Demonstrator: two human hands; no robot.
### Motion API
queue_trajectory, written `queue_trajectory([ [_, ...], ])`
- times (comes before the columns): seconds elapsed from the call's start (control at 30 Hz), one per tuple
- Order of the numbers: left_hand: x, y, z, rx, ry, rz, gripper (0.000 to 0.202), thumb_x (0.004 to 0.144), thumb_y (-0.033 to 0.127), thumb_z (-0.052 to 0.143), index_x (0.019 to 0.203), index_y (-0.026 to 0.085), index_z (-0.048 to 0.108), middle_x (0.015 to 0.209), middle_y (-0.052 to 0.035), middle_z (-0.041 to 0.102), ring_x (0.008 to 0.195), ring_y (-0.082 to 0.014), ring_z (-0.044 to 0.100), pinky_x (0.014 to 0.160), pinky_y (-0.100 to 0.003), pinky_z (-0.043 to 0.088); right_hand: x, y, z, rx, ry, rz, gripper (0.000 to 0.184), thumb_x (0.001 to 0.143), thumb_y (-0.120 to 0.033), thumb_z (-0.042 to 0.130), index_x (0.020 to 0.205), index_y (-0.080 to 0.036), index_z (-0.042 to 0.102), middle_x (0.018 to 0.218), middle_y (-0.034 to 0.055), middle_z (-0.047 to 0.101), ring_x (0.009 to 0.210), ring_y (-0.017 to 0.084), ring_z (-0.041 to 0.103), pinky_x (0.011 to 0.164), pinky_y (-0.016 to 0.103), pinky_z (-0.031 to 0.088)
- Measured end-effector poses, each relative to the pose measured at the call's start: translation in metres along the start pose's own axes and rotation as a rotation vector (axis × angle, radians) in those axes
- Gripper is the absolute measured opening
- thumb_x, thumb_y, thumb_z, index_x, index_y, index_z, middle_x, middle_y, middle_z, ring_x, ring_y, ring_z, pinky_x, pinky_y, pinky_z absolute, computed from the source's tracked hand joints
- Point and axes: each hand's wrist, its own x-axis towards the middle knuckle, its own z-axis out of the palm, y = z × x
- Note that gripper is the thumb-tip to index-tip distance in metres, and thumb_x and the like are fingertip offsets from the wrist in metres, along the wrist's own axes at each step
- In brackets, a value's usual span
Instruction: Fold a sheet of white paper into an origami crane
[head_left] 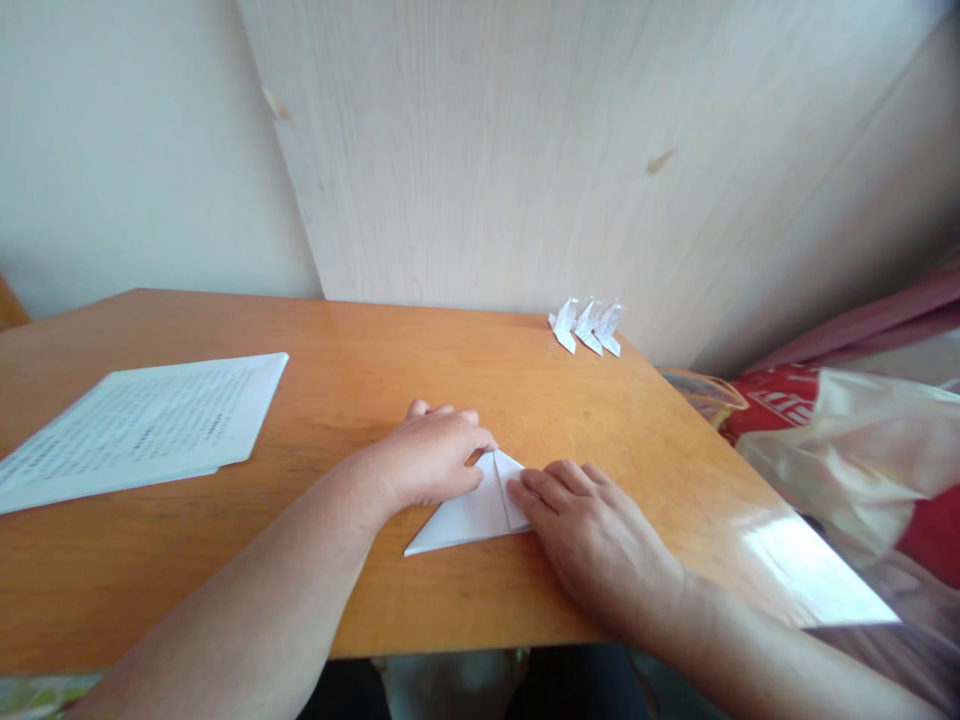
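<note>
At the frame's lower centre, the left hand (433,452) and right hand (592,530), each grip narrow, hold a folded paper (472,512) at its top and right side

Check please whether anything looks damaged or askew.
The pale panel behind the table has two brown marks, perhaps chips, breaking its even surface. The printed paper stack at left looks uneven: its near edges do not line up.

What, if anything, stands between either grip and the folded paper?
Nothing visible: the left grip and the right grip both touch the paper. The printed stack lies apart, off to the left.
</note>
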Motion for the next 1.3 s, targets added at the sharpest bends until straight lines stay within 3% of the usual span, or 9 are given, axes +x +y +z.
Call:
queue_trajectory([
  [0.17, 0.000, 0.001, 0.000, 0.007, -0.005, -0.005, 0.028, 0.082, 0.028, 0.054, 0.102, 0.034, 0.073, 0.097, -0.0032, 0.065, 0.095, -0.0253, 0.060, 0.082, -0.042, 0.034, -0.006, -0.002, 0.001, -0.065, 0.018, -0.033, 0.035, 0.094, -0.015, 0.056, 0.128, -0.012, 0.060, 0.121, 0.0138, 0.068, 0.100, 0.027, 0.058, 0.085, 0.042, 0.045],
  [0.4, 0.000, 0.001, 0.004, 0.034, 0.040, 0.005, 0.027, 0.085, 0.032, 0.051, 0.101, 0.034, 0.073, 0.096, -0.0045, 0.065, 0.093, -0.0260, 0.059, 0.081, -0.043, 0.035, -0.010, -0.005, 0.001, -0.124, 0.038, -0.054, 0.037, 0.092, -0.014, 0.055, 0.129, -0.010, 0.061, 0.128, 0.0129, 0.067, 0.103, 0.028, 0.059, 0.085, 0.042, 0.048],
  [0.67, -0.002, 0.005, 0.007, 0.065, 0.073, 0.020, 0.024, 0.084, 0.037, 0.053, 0.095, 0.030, 0.073, 0.094, -0.0056, 0.064, 0.091, -0.0270, 0.058, 0.081, -0.043, 0.036, -0.017, -0.008, 0.008, -0.146, 0.057, -0.059, 0.047, 0.092, -0.013, 0.053, 0.139, -0.008, 0.053, 0.135, 0.0145, 0.063, 0.112, 0.030, 0.057, 0.094, 0.047, 0.047],
  [1.03, -0.002, 0.003, 0.007, 0.060, 0.080, 0.017, 0.021, 0.084, 0.037, 0.055, 0.093, 0.030, 0.073, 0.095, -0.0055, 0.064, 0.092, -0.0256, 0.057, 0.081, -0.043, 0.036, -0.012, -0.006, 0.003, -0.132, 0.043, -0.047, 0.038, 0.090, -0.014, 0.056, 0.128, -0.011, 0.061, 0.132, 0.0125, 0.065, 0.105, 0.028, 0.059, 0.085, 0.042, 0.050],
  [1.3, -0.004, 0.015, 0.008, 0.084, 0.129, -0.024, 0.047, 0.089, 0.064, 0.048, 0.088, 0.025, 0.072, 0.096, -0.0083, 0.065, 0.095, -0.0289, 0.059, 0.085, -0.047, 0.038, -0.013, -0.008, 0.000, -0.091, 0.020, -0.024, 0.038, 0.092, -0.013, 0.054, 0.130, -0.011, 0.060, 0.133, 0.0138, 0.063, 0.109, 0.029, 0.059, 0.087, 0.043, 0.051],
])
